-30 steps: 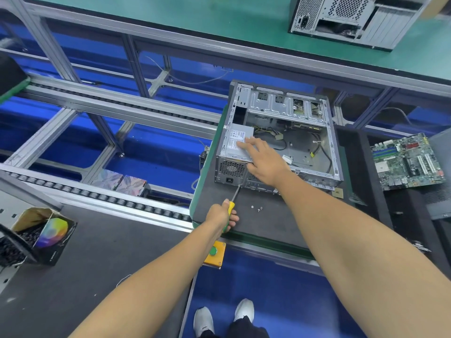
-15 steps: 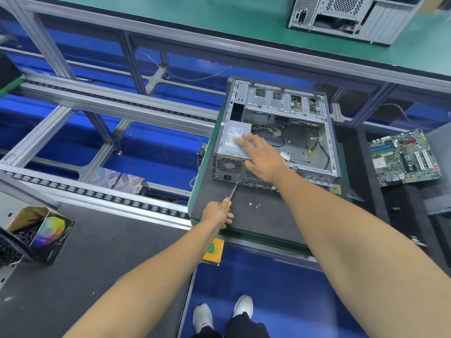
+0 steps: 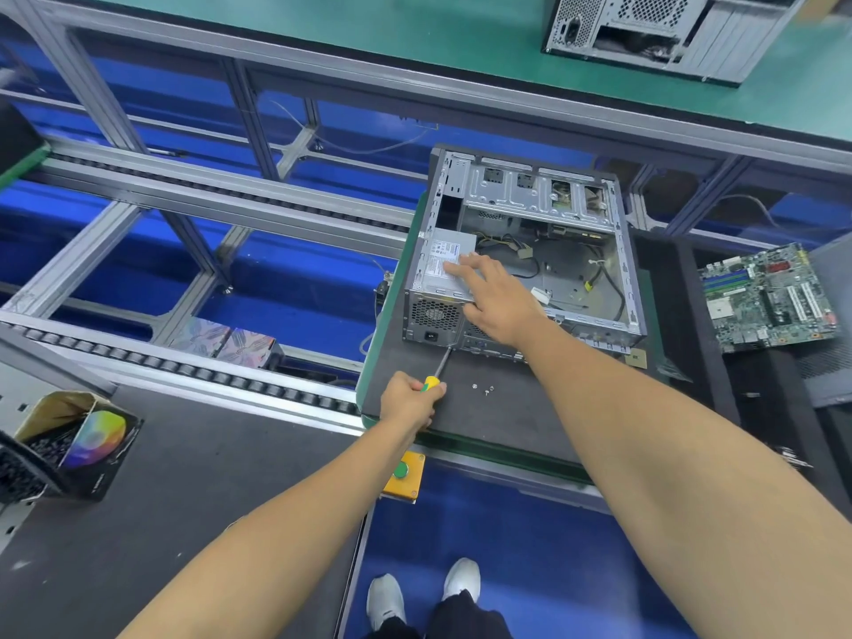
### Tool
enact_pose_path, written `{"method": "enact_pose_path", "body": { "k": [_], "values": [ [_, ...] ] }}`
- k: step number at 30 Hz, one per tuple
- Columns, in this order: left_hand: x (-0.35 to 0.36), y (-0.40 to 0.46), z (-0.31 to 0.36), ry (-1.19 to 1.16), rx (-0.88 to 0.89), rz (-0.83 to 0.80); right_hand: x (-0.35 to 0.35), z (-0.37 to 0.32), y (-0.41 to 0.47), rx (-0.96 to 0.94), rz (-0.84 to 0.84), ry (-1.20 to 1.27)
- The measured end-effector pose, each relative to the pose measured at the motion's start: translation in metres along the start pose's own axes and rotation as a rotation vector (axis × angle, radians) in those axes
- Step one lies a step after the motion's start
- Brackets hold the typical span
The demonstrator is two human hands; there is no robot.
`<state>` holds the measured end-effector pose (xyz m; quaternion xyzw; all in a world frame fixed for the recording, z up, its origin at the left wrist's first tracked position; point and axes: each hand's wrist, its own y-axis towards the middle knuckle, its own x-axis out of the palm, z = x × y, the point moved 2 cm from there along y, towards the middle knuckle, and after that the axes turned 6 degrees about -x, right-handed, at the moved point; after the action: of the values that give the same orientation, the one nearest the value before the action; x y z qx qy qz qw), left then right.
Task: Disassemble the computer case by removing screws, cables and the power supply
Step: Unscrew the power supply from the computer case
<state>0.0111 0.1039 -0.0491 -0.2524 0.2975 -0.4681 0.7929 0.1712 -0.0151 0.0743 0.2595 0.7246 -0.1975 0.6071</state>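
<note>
Left hand point(image 3: 410, 401) is wrapped around the yellow-and-green handle of a slim metal-shaft screwdriver point(image 3: 437, 372), tip pushed up against the back panel of the open silver steel computer case point(image 3: 521, 260), right under the power socket. Right hand point(image 3: 495, 299) lies flat with straight fingers on top of the grey boxy power supply point(image 3: 445, 265), which sits in the case's near-left corner, so it's bracing, not grabbing.

The case sits toward the far left edge of the dark grey matted counter point(image 3: 498, 408). Three small loose silver screws point(image 3: 483, 388) lie on the mat just in front of the case, near the screwdriver hand.

So I'd say we're mid PSU-screw removal, with some screws already out by the look of it. Next up is probably backing this one out while keeping the shaft square so it doesn't cam out. The yellow and black cables point(image 3: 502, 244) inside look still attached, so they'd need unplugging before the supply lifts free.
</note>
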Motion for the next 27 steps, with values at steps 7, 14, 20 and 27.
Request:
{"method": "enact_pose_path", "body": {
  "k": [7,14,20,27],
  "values": [
    [0.0053,0.0008,-0.0017,0.041,-0.05,-0.034,-0.0006,0.0002,-0.0006,-0.001,0.002,-0.006],
    [0.0026,0.0004,0.0037,0.001,0.041,-0.037,-0.0009,-0.0011,-0.001,-0.001,0.004,0.001],
    [-0.0011,0.0028,-0.0017,0.043,0.02,0.029,-0.0025,-0.0016,-0.0021,-0.012,0.005,0.01],
    [0.0019,0.0013,0.0004,0.086,-0.03,-0.034,-0.0025,-0.0016,-0.002,-0.005,0.001,0.004]
  ]
}}
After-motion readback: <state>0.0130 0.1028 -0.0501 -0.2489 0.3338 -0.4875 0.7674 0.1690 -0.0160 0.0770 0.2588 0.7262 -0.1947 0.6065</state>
